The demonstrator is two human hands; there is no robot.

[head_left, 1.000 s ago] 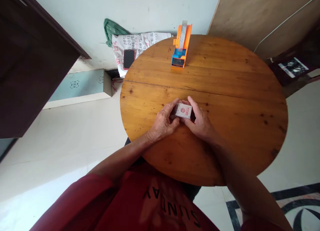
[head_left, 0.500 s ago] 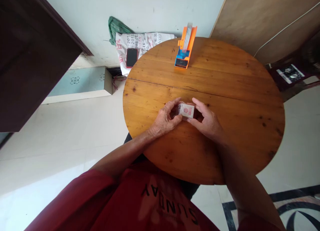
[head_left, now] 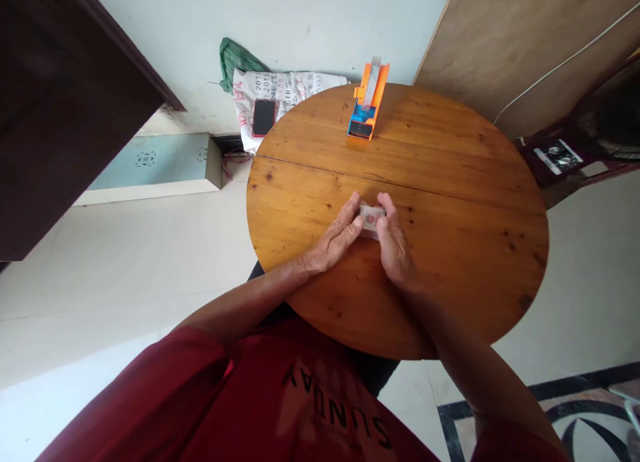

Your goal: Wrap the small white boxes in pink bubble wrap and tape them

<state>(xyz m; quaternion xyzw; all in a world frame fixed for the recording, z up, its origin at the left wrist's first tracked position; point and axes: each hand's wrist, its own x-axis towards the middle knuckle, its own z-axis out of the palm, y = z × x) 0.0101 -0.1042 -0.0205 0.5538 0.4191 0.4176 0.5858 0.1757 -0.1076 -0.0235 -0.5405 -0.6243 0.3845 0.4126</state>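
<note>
A small pale deck of cards (head_left: 369,218), its top face printed with a reddish figure, sits between my two hands over the wooden table. My left hand (head_left: 338,237) closes on its left side, with the thumb near the front corner. From the right, my right hand (head_left: 395,242) grips the opposite side, thumb on the near edge and fingers curled around the far end. The palms and fingers hide parts of the deck's sides.
The round wooden table (head_left: 460,169) has a seam across it. An orange and blue tape dispenser (head_left: 369,102) stands near its far edge. Beyond the left edge, a phone (head_left: 263,117) lies on a printed white bag (head_left: 245,89). A fan (head_left: 613,109) is at far right.
My right hand has turned and moved left, its thumb now upright against the deck. My left fingers have straightened along the other side. The view has shifted slightly.
</note>
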